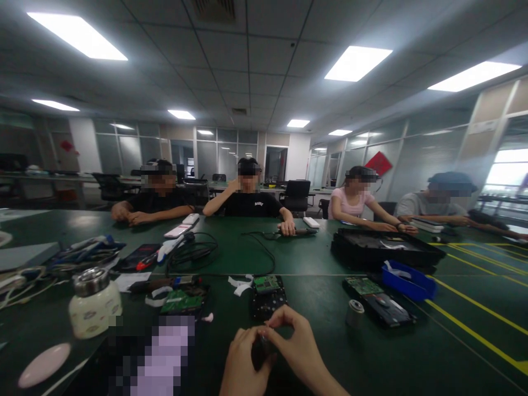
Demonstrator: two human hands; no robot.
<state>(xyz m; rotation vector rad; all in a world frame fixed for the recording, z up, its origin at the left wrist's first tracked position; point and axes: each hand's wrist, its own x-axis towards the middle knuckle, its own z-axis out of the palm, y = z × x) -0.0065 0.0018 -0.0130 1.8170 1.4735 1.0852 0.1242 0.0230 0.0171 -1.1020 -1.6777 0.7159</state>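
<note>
My left hand is curled round a small dark, shiny item that is mostly hidden by the fingers. From the right, my right hand pinches with thumb and forefinger at the top of that same item, the fingertips of both hands meeting. Just beyond them lies a hard drive with a green circuit board, and white strips sit at its left. Another drive with a green board is to the left. On the right, a small metal cylinder stands beside a third drive.
A cream jar, a pink oval object and tangled cables occupy the left. To the right are a blue bin and a black tray. Several people sit across the green table; one person's hand rests on a dark corded tool.
</note>
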